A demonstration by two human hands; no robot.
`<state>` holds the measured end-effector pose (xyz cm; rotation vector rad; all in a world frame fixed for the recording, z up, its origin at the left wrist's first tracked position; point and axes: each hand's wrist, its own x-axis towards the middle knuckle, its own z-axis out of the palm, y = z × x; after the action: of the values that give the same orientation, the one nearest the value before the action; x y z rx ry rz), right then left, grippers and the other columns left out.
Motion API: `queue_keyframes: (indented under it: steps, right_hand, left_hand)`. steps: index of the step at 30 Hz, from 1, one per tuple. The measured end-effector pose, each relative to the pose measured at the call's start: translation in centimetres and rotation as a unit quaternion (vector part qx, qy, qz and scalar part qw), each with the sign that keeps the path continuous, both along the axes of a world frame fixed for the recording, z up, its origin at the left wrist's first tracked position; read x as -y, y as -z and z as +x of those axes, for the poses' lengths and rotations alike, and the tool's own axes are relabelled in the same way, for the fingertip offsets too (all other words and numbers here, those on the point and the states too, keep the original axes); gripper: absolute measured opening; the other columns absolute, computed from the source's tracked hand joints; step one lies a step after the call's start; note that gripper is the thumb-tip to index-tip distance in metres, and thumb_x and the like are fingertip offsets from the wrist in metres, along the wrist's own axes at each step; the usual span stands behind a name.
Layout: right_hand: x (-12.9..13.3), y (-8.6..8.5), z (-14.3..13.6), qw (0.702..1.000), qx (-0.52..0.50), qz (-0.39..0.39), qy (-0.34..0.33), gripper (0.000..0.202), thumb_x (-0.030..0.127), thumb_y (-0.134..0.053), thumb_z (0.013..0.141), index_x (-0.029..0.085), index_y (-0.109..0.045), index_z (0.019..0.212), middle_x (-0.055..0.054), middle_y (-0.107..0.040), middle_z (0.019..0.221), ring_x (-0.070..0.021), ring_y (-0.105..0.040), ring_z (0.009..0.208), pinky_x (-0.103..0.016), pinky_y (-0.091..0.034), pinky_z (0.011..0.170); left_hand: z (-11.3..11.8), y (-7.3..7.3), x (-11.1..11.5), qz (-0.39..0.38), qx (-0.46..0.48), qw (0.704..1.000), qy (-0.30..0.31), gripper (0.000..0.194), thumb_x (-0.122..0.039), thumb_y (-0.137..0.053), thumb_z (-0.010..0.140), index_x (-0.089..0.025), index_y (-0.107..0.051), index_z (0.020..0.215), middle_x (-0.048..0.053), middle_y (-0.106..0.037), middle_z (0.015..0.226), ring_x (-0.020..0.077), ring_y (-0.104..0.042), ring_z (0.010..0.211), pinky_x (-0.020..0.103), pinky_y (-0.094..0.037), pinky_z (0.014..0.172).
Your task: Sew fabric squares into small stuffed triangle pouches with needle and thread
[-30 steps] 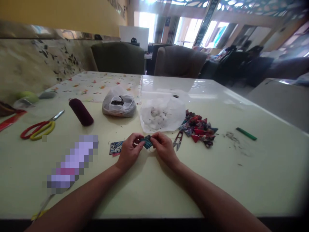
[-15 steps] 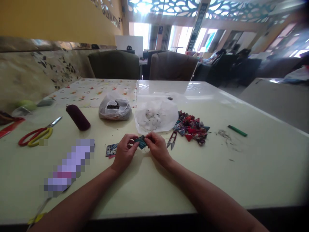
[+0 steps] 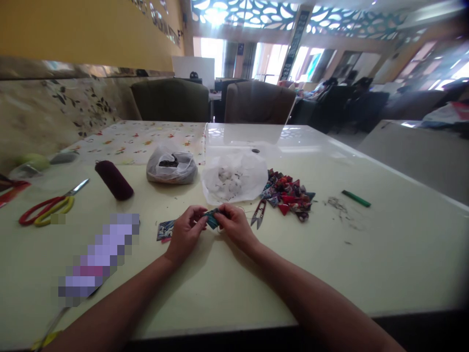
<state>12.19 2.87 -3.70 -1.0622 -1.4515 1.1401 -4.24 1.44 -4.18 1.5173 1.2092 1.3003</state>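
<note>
A small teal patterned piece of fabric [image 3: 212, 221] is pinched between both hands above the table. My left hand [image 3: 187, 230] grips its left side, and my right hand [image 3: 234, 224] holds its upper right edge with thumb and fingers. Beside the left hand lie flat patterned fabric pieces [image 3: 165, 230], partly covered by it. Thread snips [image 3: 258, 215] with red handles rest just right of my right hand. Farther right is a heap of small stuffed fabric triangles [image 3: 289, 193], mostly red and blue. A thin thread seems to run near the right hand; any needle is too small to make out.
Behind the hands sit white stuffing on a plastic sheet [image 3: 234, 178] and a plastic bag [image 3: 171, 166]. On the left are a dark maroon thread spool [image 3: 114, 181], scissors [image 3: 53, 208] and a blurred-out purple object [image 3: 102, 256]. A green cutter [image 3: 356, 198] lies right, near thread scraps [image 3: 340, 208].
The view has shifted slightly, so everything on the table appears a little farther left. Both hands keep hold of the fabric; my right fingers have moved slightly along its upper edge.
</note>
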Motion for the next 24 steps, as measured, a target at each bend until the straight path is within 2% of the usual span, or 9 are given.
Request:
queue_keyframes:
  steps: [11,24]
  right_hand:
    - [0.17,-0.02,-0.09,1.0,0.003,-0.001,0.02,0.019,0.036,-0.062,0.082,0.019,-0.058,0.075,0.003,-0.054,0.064,-0.0111,-0.049,0.056,-0.024,-0.041,0.053]
    - [0.1,0.17,-0.04,1.0,0.001,0.009,0.022,0.017,0.033,-0.061,0.082,0.017,-0.059,0.076,0.002,-0.055,0.063,-0.0108,-0.05,0.056,-0.024,-0.042,0.054]
  left_hand:
    - [-0.1,0.18,0.03,0.028,-0.044,0.998,-0.016,0.022,-0.038,-0.066,0.087,-0.018,-0.063,0.096,0.002,-0.066,0.085,0.0153,-0.066,0.071,0.028,-0.057,0.067]
    - [-0.18,0.7,-0.06,0.052,-0.051,0.997,-0.015,0.02,-0.037,-0.066,0.088,-0.019,-0.063,0.096,0.002,-0.064,0.086,0.0154,-0.065,0.071,0.028,-0.056,0.066]
